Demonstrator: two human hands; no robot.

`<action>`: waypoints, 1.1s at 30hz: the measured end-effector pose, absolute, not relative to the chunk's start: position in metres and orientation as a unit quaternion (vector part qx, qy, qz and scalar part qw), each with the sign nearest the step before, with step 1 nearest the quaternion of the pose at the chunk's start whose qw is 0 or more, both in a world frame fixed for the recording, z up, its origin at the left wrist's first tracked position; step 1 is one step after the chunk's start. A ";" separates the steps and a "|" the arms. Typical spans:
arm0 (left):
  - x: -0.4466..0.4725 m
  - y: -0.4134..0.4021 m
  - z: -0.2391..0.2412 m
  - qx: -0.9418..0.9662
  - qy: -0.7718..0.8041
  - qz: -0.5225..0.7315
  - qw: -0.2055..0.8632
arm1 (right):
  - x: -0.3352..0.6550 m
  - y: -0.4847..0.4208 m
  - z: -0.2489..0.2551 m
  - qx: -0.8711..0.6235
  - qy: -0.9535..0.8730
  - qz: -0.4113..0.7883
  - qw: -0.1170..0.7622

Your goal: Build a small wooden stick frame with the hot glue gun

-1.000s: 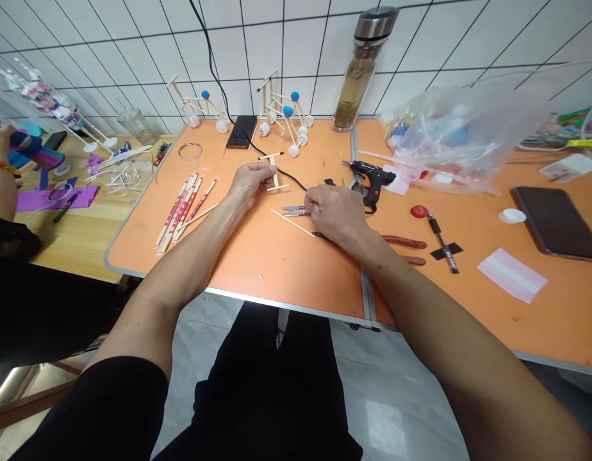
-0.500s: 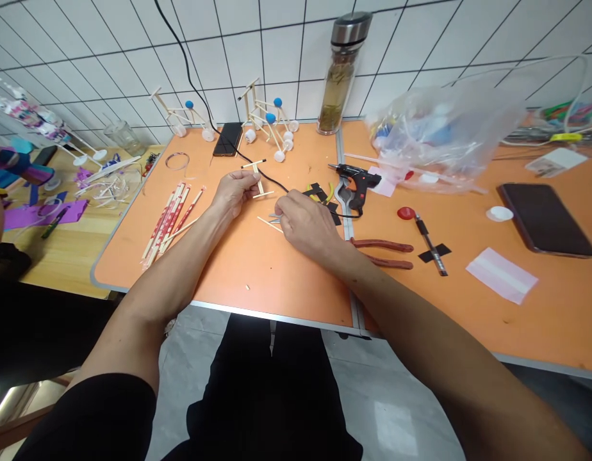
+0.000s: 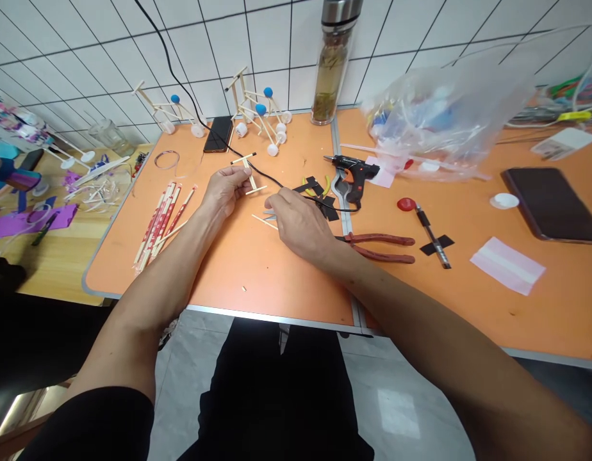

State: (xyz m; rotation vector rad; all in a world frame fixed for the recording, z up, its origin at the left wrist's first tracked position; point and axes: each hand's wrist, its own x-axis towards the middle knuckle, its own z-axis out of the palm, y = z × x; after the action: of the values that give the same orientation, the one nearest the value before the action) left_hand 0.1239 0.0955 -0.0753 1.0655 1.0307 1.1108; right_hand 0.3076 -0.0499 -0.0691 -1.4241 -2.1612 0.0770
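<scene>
My left hand [image 3: 231, 187] pinches a small I-shaped frame of wooden sticks [image 3: 249, 175], held up over the orange table; its upper crossbar has black ends. To its right, my right hand [image 3: 303, 221] is low over the tabletop, fingers curled down and closed; whatever they grip is hidden. Grey metal tips [image 3: 270, 215] and a thin wooden stick [image 3: 264, 221] poke out from beneath that hand. Just beyond it lie yellow curved handles [image 3: 327, 186] and black pieces [image 3: 315, 186]. Pliers with red-brown handles [image 3: 382, 239] lie by the right wrist.
Wrapped stick bundles [image 3: 159, 224] lie left of my left forearm. Stick models with blue balls [image 3: 261, 110], a phone [image 3: 218, 134] and a tea bottle [image 3: 330, 80] stand along the wall. A glue gun [image 3: 356, 174] with its cord, a pen [image 3: 433, 235] and a plastic bag [image 3: 440, 128] occupy the right.
The view has tilted and shifted slightly, so things on the table sit a little differently in it. Both hands keep nearly the same pose, the left still pinching the stick frame.
</scene>
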 end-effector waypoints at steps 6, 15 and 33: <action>0.128 0.091 -0.074 0.460 0.439 0.484 0.602 | 0.306 -0.051 -0.071 -0.530 -0.809 0.030 0.251; 0.131 0.093 -0.073 0.432 0.442 0.487 0.616 | 0.295 -0.062 -0.068 -0.508 -0.830 0.013 0.232; 0.131 0.089 -0.070 0.413 0.446 0.490 0.625 | 0.278 -0.078 -0.078 -0.441 -0.880 0.028 0.176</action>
State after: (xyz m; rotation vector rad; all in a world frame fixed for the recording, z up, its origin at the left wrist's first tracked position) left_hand 0.1309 0.0893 -0.0700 0.9482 1.0229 1.1247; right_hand 0.2781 -0.0785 -0.0779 -1.2496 -2.4915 0.0796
